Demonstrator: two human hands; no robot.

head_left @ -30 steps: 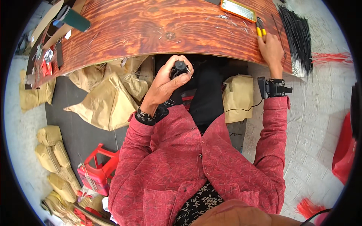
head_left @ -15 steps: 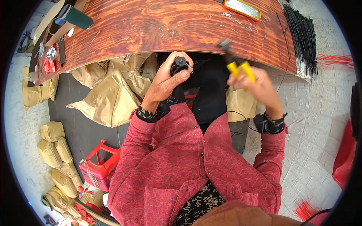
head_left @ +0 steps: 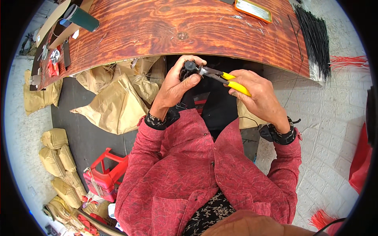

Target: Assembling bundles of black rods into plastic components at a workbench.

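My left hand (head_left: 172, 87) is wrapped round a black, round-ended piece (head_left: 190, 65) just below the table's front edge. Much of that piece is hidden by the fingers, and its kind cannot be made out. My right hand (head_left: 260, 93) is closed on a pair of pliers (head_left: 238, 87) with yellow handles and dark jaws. Their tips meet the right side of the black piece, close to my left thumb. Something small and pale shows at the jaws, too small to name.
A wooden table (head_left: 134, 35) curves across in front, strewn with thin metal bits. On it are an orange-rimmed tray (head_left: 253, 15), a dark green cup (head_left: 87, 21) and a bundle of black wires (head_left: 314, 43). Brown paper bags (head_left: 112, 106) and a red stool (head_left: 103, 167) stand at left.
My right hand has swung the pliers leftward, from out at the right with jaws raised, to the black piece. My left hand keeps its hold in nearly the same place.
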